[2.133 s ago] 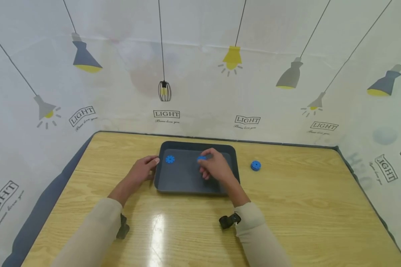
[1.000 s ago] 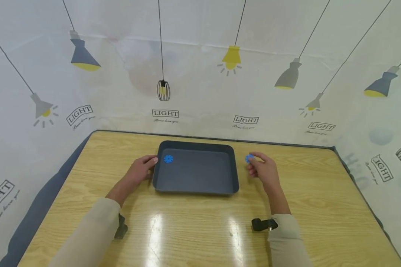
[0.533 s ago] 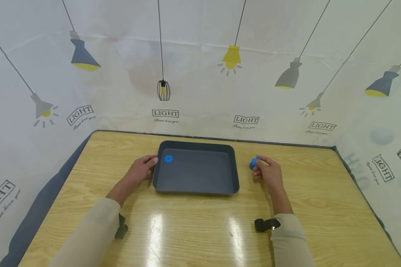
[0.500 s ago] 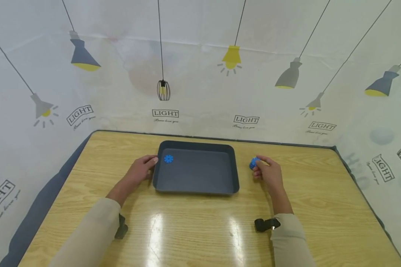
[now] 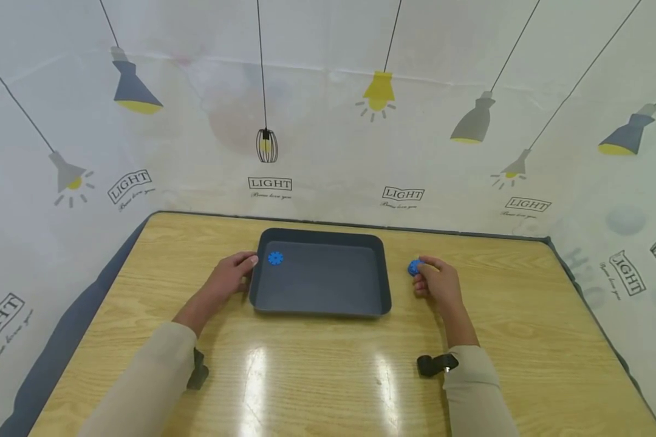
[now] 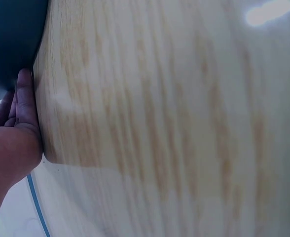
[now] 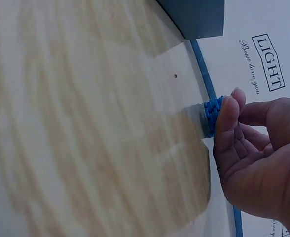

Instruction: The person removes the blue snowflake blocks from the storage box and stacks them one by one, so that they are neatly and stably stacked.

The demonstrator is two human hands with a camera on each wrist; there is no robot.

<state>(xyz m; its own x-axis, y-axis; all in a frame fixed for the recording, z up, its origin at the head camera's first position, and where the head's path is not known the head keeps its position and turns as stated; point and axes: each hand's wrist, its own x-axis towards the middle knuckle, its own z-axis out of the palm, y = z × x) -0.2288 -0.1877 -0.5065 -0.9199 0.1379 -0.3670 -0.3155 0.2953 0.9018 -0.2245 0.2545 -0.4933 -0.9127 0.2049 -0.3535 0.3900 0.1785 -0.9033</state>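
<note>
My left hand [image 5: 232, 274] rests at the left side of the dark grey tray [image 5: 322, 306], thumb tip right at the rim. In the left wrist view its straight fingers [image 6: 26, 101] lie against the tray's outer wall. Inside the tray, toward the far left corner, a flat blue notched disc [image 5: 276, 258] lies. Right of the tray, my right hand [image 5: 440, 282] pinches the top of a small stack of blue notched discs [image 5: 413, 267] between thumb and fingertips. The right wrist view shows the stack [image 7: 212, 117] edge-on, partly hidden by the fingers.
The wooden table [image 5: 317, 364] runs back to a white printed cloth [image 5: 328, 133] with lamp drawings, which also hangs at both sides. Black cameras sit on both wrists, the right wrist camera [image 5: 436, 365] just above the table.
My right hand went from over the tray, with a blue disc in its fingers, rightward and down onto the stack. That disc left the tray area. The left hand stayed at the tray.
</note>
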